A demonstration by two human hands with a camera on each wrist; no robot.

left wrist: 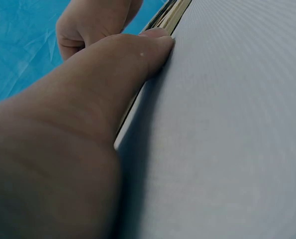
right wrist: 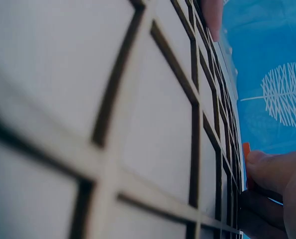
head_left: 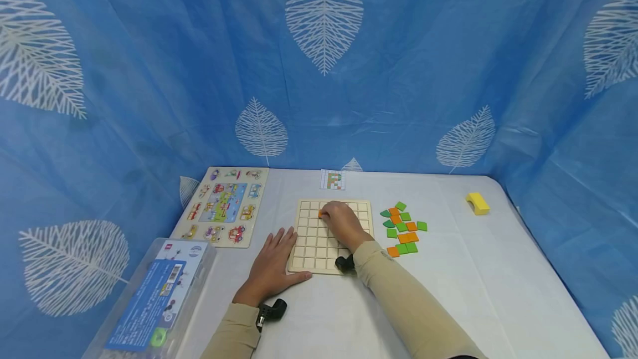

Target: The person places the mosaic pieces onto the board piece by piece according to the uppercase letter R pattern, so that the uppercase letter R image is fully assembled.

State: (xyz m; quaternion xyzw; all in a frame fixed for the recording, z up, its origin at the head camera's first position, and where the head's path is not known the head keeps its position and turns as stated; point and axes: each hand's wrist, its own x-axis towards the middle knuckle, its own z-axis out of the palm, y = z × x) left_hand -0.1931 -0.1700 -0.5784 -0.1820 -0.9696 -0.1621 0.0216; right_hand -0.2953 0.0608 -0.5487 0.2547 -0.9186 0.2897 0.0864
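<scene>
Closest to us is the tan sleeve (head_left: 418,309) of the right arm, reaching across the near part of a wooden board (head_left: 310,248) marked out in squares. At its end, the right hand (head_left: 343,223) has its grip clamped on an orange tile (head_left: 320,214) over the far part of the board. We take the fingertip pinch to be for accuracy, since one small square has to be picked out among many; whether the tile touches the wood we cannot tell.

The left hand (head_left: 273,262) has its grip apart, fingers spread along the board's left side and thumb at the near edge. We judge that it braces the board against sliding.

Loose green and orange tiles (head_left: 401,227) lie on the table (head_left: 473,281) just right of the board, probably so the right hand needs only a short reach. A small card (head_left: 332,179) with a coloured grid lies beyond the board, where we think it can be checked without being covered. The picture puzzle (head_left: 224,203), plastic box (head_left: 154,292) and yellow block (head_left: 479,204) sit off to the sides, seemingly out of the way.
</scene>
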